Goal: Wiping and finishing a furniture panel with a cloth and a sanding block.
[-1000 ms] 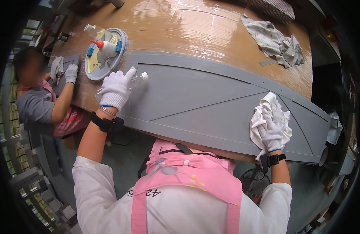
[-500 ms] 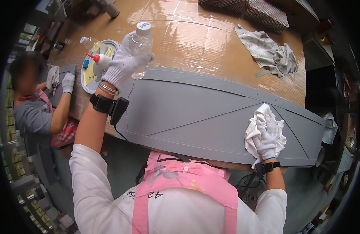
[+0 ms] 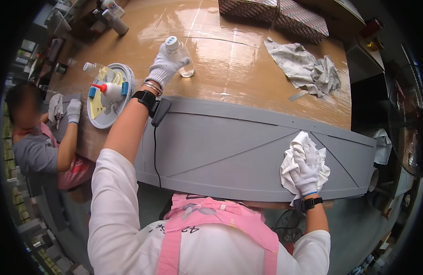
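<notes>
My left hand [image 3: 164,67], in a white knit glove, is wrapped round a clear plastic bottle [image 3: 185,65] with a white cap. The bottle stands tilted slightly over the table beyond the far edge of a long grey panel [image 3: 220,146]; whether its base touches the table I cannot tell. At the panel's right part, my gloved right hand [image 3: 307,170] lies flat with its fingers over a crumpled white cloth [image 3: 291,156], pressing it on the surface.
Left of my left arm, a round lid [image 3: 130,73] carries a red-tipped glue bottle [image 3: 113,91]. Far right lies a stained grey rag [image 3: 298,62] beside a metal scraper [image 3: 297,95]. Patterned boxes [image 3: 300,20] stand at the back. A co-worker [image 3: 37,146] works at left.
My left hand has moved away from the round lid, carrying the bottle to the right and lowering it toward the table. My right hand stays on the cloth at the same panel spot.
</notes>
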The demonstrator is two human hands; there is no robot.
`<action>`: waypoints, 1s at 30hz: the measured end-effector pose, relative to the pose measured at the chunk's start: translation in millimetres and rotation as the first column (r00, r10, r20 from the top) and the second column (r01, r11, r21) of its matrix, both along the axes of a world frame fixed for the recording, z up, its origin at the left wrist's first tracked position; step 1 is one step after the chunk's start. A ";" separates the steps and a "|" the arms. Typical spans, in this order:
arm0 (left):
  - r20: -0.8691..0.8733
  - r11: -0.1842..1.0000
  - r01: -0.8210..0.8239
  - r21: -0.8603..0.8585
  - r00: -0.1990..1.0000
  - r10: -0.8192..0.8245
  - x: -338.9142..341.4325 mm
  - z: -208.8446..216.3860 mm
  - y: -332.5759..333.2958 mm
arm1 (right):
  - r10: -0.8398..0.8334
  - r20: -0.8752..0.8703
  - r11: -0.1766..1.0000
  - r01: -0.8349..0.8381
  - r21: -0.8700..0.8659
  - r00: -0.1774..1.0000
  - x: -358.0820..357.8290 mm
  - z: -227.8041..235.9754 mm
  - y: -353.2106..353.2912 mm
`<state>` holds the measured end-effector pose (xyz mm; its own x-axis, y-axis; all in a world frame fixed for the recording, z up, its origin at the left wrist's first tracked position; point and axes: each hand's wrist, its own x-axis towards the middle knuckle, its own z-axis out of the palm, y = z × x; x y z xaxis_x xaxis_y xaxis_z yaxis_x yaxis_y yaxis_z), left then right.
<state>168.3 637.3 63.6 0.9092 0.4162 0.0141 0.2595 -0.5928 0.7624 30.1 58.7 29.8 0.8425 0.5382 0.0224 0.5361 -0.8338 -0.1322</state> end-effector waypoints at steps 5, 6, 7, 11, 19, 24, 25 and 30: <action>-0.070 1.000 0.008 -0.001 0.998 -0.008 -39.3 28.8 -13.3 | 0.011 0.020 0.999 -0.012 0.039 1.000 -0.1 -1.4 -0.7; -0.064 0.999 -0.023 0.028 0.998 0.025 -57.6 33.7 -8.1 | 0.025 0.027 0.998 -0.027 0.050 0.999 0.4 0.2 1.5; -0.055 0.997 -0.043 0.058 0.997 0.047 -72.3 34.5 -2.4 | 0.015 0.034 0.998 -0.017 0.052 0.999 -0.1 -1.0 0.6; 0.075 0.987 -0.152 0.041 0.986 0.149 -171.2 24.8 27.2 | 0.006 0.084 0.996 -0.013 0.086 0.996 -0.3 5.4 10.0; -0.147 0.861 -0.456 0.225 0.858 0.493 -375.6 -44.0 20.6 | 0.212 -0.063 0.915 -0.175 0.363 0.975 70.5 50.3 79.6; -0.038 0.844 -0.380 0.378 0.905 0.425 -385.0 -77.6 10.7 | 0.524 0.056 0.839 -0.526 0.142 0.850 76.7 26.4 174.9; -0.041 0.839 -0.348 0.418 0.916 0.400 -384.1 -80.5 11.7 | 0.484 -0.012 0.864 -0.475 0.167 0.875 72.0 19.7 187.8; -0.016 0.797 -0.361 0.485 0.907 0.420 -381.3 -76.2 -1.7 | 0.440 -0.235 0.898 -0.422 0.128 0.867 25.2 12.8 270.6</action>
<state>-213.0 635.6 -12.6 0.6776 0.7077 0.1999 0.6143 -0.6941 0.3752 55.3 329.3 42.6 0.5092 0.8539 -0.1073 0.7806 -0.5108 -0.3601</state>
